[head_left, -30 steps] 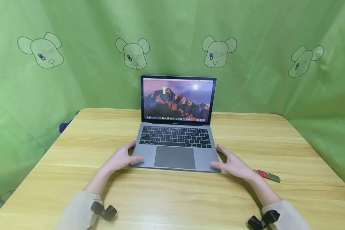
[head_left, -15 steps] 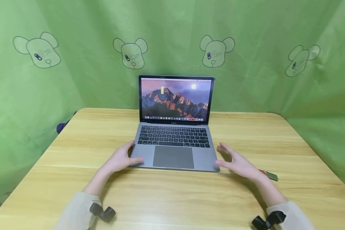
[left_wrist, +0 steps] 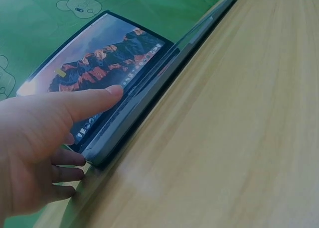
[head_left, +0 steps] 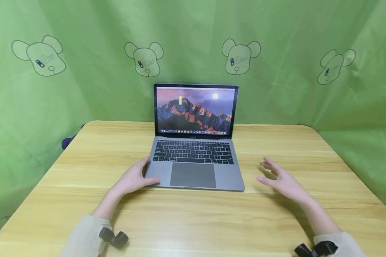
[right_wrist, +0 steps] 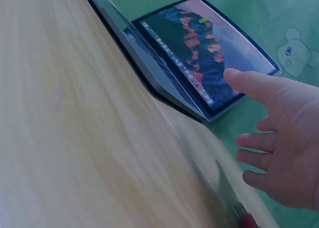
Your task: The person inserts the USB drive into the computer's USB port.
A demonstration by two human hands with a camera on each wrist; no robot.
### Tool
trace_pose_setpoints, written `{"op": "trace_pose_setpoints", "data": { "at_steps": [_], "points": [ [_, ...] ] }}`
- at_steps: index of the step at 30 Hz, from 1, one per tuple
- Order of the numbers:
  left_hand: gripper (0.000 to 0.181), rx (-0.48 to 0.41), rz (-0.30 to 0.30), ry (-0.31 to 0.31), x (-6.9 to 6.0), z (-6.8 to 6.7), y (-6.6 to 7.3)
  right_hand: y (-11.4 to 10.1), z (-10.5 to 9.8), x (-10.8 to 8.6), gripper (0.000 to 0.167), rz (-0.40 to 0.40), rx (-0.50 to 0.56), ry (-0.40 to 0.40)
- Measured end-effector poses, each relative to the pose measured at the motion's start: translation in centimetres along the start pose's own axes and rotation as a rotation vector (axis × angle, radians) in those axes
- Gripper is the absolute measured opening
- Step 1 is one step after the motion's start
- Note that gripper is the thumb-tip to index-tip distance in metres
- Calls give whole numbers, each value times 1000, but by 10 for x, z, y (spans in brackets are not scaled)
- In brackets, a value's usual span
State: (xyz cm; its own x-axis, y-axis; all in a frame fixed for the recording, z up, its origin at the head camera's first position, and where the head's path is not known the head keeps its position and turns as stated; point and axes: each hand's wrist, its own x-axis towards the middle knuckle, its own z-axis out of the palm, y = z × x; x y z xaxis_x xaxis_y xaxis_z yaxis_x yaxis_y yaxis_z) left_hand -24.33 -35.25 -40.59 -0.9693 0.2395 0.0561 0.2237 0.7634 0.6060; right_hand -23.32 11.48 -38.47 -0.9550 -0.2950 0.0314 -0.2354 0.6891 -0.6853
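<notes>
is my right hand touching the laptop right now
No, the head view shows your right hand apart from the laptop, with a strip of wooden table between them.

Laptop (head_left: 193, 150) = our main obstacle
We've room on tabletop (head_left: 196, 214) betw its R edge & R hand (head_left: 286, 184), also in front; L hand (head_left: 133, 178) blocks L edge, screen (head_left: 193, 112) blocks rear; USB stick (right_wrist: 246, 219) nr R hand.
</notes>
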Motion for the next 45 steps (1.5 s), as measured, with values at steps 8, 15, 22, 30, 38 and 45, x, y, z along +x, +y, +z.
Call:
{"op": "trace_pose_setpoints", "data": {
  "at_steps": [8,15,22,30,38,45],
  "points": [
    [101,53,9,-4,-2,-2,0,18,-24,-19,87,68,14,35],
    [101,175,74,33,-5,-4,2,33,-38,-36,89,105,-5,32],
    [103,411,162,57,-9,-5,6,46,-37,-49,84,83,-108,28],
    [103,582,207,27,-11,-3,4,51,-37,-53,71,50,-262,-2],
    [102,563,176,-20,-13,-3,2,52,-36,-52,42,33,-318,8],
    [104,525,141,-62,-12,-5,1,52,-35,-50,34,42,-342,16]
  ]
}}
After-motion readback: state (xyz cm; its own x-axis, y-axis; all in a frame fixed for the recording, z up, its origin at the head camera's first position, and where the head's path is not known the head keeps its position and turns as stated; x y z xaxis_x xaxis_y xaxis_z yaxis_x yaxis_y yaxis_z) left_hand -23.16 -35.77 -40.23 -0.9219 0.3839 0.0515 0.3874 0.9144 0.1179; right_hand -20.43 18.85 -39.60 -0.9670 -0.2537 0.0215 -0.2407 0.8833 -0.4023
